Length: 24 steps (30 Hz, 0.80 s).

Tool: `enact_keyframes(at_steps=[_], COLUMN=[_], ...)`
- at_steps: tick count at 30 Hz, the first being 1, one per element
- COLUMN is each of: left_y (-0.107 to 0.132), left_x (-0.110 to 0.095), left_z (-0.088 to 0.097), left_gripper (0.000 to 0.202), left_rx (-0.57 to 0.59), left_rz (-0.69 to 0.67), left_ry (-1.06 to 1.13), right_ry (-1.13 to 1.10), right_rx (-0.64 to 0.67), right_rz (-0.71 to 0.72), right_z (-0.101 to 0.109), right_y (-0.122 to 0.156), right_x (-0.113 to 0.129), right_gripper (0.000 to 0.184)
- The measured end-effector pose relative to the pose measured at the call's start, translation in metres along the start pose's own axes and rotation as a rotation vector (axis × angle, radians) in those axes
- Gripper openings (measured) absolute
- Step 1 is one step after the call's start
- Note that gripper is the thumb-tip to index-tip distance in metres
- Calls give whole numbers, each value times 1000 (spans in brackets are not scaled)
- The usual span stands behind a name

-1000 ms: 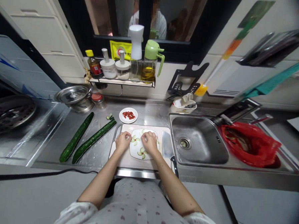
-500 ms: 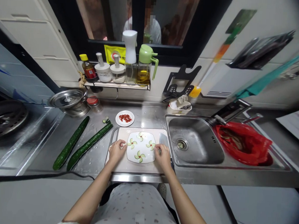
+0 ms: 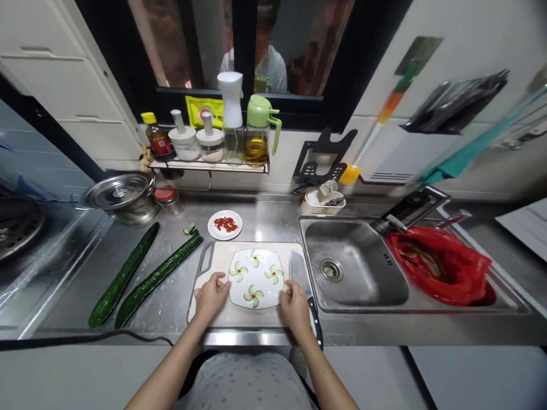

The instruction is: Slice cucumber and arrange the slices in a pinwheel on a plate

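Note:
A white squarish plate lies on the pale cutting board. On it are several pinwheels of thin green-edged cucumber slices with red bits at their centres. My left hand is at the plate's left edge, its fingers curled and thumb and forefinger closed at the rim. At the right edge, my right hand has its fingers bent and closed at the rim. A knife lies on the board's right side, partly behind my right hand. Behind the board stands a small white dish of red bits.
Two whole-looking cucumbers and small cut ends lie left of the board. A lidded steel pot and red-capped jar stand behind them. Right of the board is the sink, with a red bag beyond. Seasonings line a shelf.
Both hands have slid slightly toward my body along the plate's sides. Plate and slices keep their arrangement on the board; the whole view has shifted a little.

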<state>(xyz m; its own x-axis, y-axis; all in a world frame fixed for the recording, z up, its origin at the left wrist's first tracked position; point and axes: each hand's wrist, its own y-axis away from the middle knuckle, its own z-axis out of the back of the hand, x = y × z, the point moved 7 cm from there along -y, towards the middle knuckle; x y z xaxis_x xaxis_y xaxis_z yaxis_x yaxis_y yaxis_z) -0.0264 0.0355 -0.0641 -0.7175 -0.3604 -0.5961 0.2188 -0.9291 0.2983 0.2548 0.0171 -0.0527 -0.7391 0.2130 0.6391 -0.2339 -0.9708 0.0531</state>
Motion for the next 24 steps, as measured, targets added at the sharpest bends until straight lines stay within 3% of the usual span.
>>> enact_keyframes(at_steps=[4, 7, 13, 20, 24], left_y=[1, 2, 1, 0, 1], left_x=[4, 5, 2, 1, 3], left_z=[-5, -7, -15, -19, -19], left_gripper=[31, 31, 28, 17, 16], left_rx=[90, 132, 173, 118, 108], left_rz=[21, 32, 31, 8, -18], left_ry=[37, 43, 18, 23, 98], right_ry=[-21, -41, -130, -337, -470], right_rx=[139, 171, 148, 87, 125], right_rz=[-124, -162, -155, -135, -173], right_z=[-8, -11, -21, -26, -26], right_y=[-5, -7, -10, -14, -11], right_x=[-8, -7, -11, -19, -16], right_gripper=[34, 31, 27, 14, 14])
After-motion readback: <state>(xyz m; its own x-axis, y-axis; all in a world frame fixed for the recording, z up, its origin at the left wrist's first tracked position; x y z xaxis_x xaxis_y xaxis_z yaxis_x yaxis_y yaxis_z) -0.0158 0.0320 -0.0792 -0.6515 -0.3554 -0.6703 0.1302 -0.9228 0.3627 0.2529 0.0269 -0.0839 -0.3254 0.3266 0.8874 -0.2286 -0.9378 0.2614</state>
